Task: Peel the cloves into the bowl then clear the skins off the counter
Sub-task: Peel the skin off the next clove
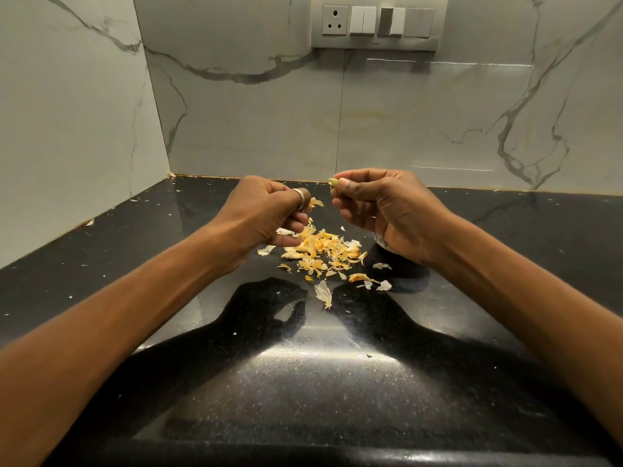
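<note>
Black counter (303,382) with one loose pile of skins (320,251); above it, two hands: left hand (266,214), wearing one ring (299,198), curled around a skin scrap (316,202); right hand (381,207) pinching one clove (333,182) between thumb and fingers; bowl (381,242) mostly hidden beneath right hand, contents unseen.

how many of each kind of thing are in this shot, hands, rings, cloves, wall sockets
bare hands: 2, left hand and right hand
silver ring on the left hand: 1
pale garlic clove pinched in the right hand: 1
white three-pin wall socket: 1
total: 5
</note>
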{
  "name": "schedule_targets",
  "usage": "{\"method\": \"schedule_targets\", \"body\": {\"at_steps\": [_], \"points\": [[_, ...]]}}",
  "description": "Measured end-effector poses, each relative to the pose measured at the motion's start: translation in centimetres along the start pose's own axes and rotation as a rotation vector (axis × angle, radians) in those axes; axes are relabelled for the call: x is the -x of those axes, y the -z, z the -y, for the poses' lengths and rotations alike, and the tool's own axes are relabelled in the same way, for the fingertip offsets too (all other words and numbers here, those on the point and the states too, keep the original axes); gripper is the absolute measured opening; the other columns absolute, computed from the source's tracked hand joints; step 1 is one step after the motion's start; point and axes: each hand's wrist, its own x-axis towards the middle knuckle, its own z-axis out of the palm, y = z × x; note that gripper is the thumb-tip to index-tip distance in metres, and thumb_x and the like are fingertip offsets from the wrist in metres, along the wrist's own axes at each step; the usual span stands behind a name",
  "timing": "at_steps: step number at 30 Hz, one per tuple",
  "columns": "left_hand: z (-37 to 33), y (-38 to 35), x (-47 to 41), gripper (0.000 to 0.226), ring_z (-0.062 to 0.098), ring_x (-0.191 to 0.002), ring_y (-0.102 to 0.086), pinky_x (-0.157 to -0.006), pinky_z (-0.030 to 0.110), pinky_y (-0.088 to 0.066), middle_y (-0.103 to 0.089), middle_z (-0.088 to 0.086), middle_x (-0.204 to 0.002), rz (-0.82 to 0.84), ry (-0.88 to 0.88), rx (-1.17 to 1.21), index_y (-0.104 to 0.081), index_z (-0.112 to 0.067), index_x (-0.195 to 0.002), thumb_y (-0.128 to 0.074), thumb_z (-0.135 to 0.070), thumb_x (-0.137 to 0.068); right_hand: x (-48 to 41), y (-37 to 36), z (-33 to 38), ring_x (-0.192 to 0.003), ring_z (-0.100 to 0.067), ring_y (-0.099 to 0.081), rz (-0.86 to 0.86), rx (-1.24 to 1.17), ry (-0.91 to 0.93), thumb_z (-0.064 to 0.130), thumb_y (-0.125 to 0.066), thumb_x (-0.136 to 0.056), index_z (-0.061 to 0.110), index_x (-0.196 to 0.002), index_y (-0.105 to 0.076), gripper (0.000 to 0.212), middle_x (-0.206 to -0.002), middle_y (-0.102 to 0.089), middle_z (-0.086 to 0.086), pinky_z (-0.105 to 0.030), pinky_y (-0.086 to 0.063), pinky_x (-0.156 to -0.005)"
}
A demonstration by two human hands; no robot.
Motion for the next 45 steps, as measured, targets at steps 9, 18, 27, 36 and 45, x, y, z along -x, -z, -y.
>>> {"method": "schedule_targets", "body": {"at_steps": [9, 18, 27, 36, 45], "points": [[0.6, -0.1, -0.2, 0.011, 0.011, -0.066, -0.066, -0.056, 0.026, -0.057, -0.072, 0.007, -0.080, -0.077, -0.157, -0.143, -0.073, -0.011, -0.086, -0.079, -0.020, -0.085, -0.1, 0.0, 0.0, -0.073, -0.015, -0.070, 0.033, 0.026, -0.017, 0.004, -0.059, -0.097, 0.000, -0.106, -0.070, 0.014, -0.085, -0.074, -0.010, -0.023, -0.059, -0.066], [0.4, -0.2, 0.1, 0.020, 0.015, -0.068, -0.069, -0.054, 0.030, -0.060, -0.071, 0.001, -0.086, -0.072, -0.381, -0.219, -0.073, -0.015, -0.103, -0.074, -0.028, -0.088, -0.5, 0.2, -0.8, -0.078, -0.017, -0.068, 0.078, 0.181, 0.056, 0.004, -0.060, -0.096, 0.001, -0.107, -0.070, 0.015, -0.087, -0.072, -0.011, -0.027, -0.058, -0.069], [0.8, -0.3, -0.2, 0.018, 0.012, -0.060, -0.067, -0.052, 0.029, -0.059, -0.070, 0.002, -0.074, -0.111, -0.431, -0.304, -0.076, -0.012, -0.097, -0.076, -0.027, -0.088, -0.3, -0.1, -1.3, -0.081, -0.018, -0.067, 0.111, 0.379, 0.172, 0.004, -0.060, -0.097, -0.002, -0.112, -0.069, 0.019, -0.099, -0.072, -0.021, -0.030, -0.060, -0.076], [0.9, -0.4, -0.2, 0.021, 0.015, -0.061, -0.069, -0.052, 0.024, -0.057, -0.070, 0.001, -0.074, -0.102, -0.442, -0.332, -0.075, -0.009, -0.098, -0.076, -0.026, -0.086, -0.3, -0.2, -1.5, -0.082, -0.019, -0.067, 0.110, 0.422, 0.188, 0.004, -0.058, -0.097, 0.000, -0.113, -0.068, 0.019, -0.098, -0.071, -0.018, -0.034, -0.060, -0.080], [0.8, -0.4, -0.1, 0.022, 0.018, -0.057, -0.068, -0.051, 0.026, -0.058, -0.069, 0.003, -0.070, -0.123, -0.437, -0.379, -0.075, -0.009, -0.095, -0.075, -0.029, -0.087, 0.0, -0.4, -1.3, -0.082, -0.018, -0.070, 0.145, 0.467, 0.195, 0.005, -0.058, -0.097, 0.002, -0.116, -0.067, 0.021, -0.104, -0.072, -0.020, -0.025, -0.060, -0.072]]}}
